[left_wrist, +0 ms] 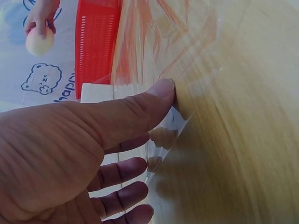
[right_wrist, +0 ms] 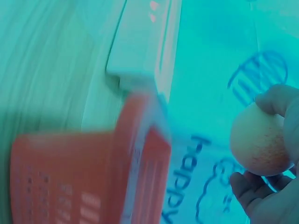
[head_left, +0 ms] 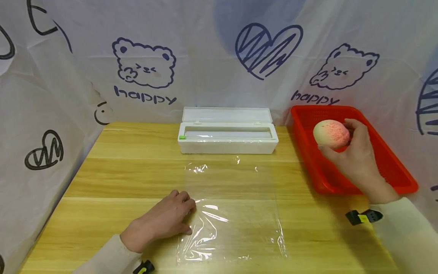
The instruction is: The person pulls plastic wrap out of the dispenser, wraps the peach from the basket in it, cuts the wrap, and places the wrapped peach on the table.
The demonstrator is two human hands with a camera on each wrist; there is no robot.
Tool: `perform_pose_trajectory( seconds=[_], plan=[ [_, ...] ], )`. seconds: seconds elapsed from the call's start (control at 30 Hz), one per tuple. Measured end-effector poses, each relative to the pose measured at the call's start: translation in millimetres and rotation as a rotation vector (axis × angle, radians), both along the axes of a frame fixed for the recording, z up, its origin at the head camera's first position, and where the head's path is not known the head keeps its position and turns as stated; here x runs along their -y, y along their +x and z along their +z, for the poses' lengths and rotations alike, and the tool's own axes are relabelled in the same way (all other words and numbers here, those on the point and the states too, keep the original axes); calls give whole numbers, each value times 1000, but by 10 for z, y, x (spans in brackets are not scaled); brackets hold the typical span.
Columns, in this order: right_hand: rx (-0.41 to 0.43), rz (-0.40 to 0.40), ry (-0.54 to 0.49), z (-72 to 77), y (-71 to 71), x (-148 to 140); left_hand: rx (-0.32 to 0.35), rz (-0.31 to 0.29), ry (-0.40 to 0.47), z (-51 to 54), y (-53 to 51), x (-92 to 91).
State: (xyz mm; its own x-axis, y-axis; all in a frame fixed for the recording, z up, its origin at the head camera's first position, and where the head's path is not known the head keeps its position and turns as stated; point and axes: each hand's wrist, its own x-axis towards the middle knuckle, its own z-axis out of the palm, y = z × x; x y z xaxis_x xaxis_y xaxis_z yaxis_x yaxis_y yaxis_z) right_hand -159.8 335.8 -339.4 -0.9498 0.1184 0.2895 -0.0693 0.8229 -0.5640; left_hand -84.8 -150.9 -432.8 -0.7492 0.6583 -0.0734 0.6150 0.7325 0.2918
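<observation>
While the right hand (head_left: pixel 357 156) is gripping a rounded peach with pale yellow and pink skin (head_left: pixel 331 134) between its thumb and curled fingers, it is hovering over a red plastic basket with perforated walls (head_left: pixel 308 156), at the right side of a yellow wood-grained worktop (head_left: pixel 102 179). From the left wrist view, the peach is showing higher than the basket's rim.

The left hand (head_left: pixel 164 219) is resting at the left edge of a sheet of clear, glossy film (head_left: pixel 239 224), which is lying wrinkled across the middle of the worktop. Its thumb and loosely bent fingers are standing apart, with the thumb tip touching the film.

Behind the film, a long white plastic box (head_left: pixel 227 147) is sitting with its flat lid (head_left: pixel 227 115) standing raised at the back, and a small green piece (head_left: pixel 182 137) is showing at its left end. A white cloth with dark line drawings (head_left: pixel 205 49) is hanging behind the worktop.
</observation>
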Motion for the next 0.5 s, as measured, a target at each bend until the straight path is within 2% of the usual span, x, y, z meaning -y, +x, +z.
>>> perform_pose_trajectory(
  seconds=[0.07,0.17,0.33,0.5],
  plan=[
    [-23,16,-11,-6,67,113,-3,0,1,-7,2,2],
    [-93,80,3,-48,156,285,-7,0,6,-12,3,5],
    [-211,261,46,-199,255,563,-7,-3,11,-12,0,7],
    [-219,434,68,-414,354,836,-2,-2,12,-14,4,10]
  ],
)
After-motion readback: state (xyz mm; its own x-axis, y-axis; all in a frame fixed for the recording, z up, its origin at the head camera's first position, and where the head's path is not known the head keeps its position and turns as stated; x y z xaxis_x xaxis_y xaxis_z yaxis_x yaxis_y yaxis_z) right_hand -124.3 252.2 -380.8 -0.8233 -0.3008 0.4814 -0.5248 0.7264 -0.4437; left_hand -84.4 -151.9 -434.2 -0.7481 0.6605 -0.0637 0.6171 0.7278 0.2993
